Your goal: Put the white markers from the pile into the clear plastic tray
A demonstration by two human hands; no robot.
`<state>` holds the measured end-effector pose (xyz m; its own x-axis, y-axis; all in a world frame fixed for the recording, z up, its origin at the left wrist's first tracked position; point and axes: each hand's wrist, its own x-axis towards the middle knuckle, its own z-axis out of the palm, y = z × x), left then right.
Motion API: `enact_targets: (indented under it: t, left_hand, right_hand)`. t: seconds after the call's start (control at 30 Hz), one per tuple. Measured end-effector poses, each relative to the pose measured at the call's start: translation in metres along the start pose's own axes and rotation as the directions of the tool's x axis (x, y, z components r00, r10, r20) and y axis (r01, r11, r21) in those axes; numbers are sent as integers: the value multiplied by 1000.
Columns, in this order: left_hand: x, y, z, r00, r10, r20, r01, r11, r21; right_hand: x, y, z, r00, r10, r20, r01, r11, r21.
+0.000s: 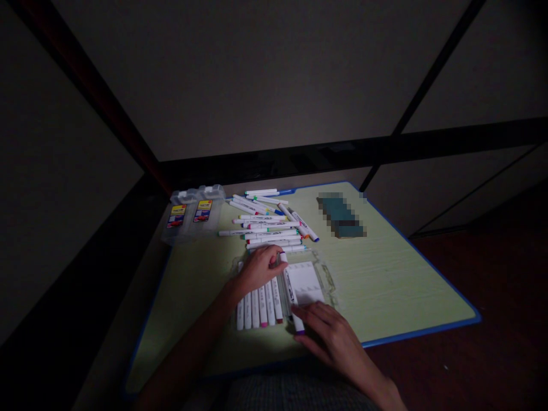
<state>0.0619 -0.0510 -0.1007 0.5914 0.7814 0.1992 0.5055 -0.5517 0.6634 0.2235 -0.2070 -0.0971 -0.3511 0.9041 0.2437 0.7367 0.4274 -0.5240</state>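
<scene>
A white marker with purple ends (289,286) lies lengthwise over an open clear plastic case (327,277). My left hand (260,267) pinches its far end between thumb and fingers. At its near end, the fingers of my right hand (331,335) close around the barrel. Left of this marker, several white markers (259,305) lie side by side in the case, partly covered by my left hand and forearm. On the right, the case shows a white ridged insert (305,279).
Beyond the case is a loose pile of white markers (274,225) with coloured ends. Clear plastic cases (192,220) with labels stand at the back left. A blurred-out dark teal object (340,216) lies at the back right. The pale table (398,285) has a blue edge.
</scene>
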Motion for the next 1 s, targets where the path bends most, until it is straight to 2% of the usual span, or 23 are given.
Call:
enact_targets:
  t: [0.33, 0.83, 1.0]
  left_hand:
    - [1, -3, 1, 1000, -8, -7, 8, 999, -48]
    - [3, 4, 0, 1000, -3, -21, 3, 1000, 16]
    - [3, 1, 1, 1000, 3, -28, -3, 1000, 5]
  right_hand:
    - [2, 1, 1, 1000, 7, -9, -7, 1000, 15]
    - [2, 1, 4, 1000, 17, -7, -16, 1000, 2]
    - [3, 0, 3, 1000, -11, 1, 11, 1000, -22]
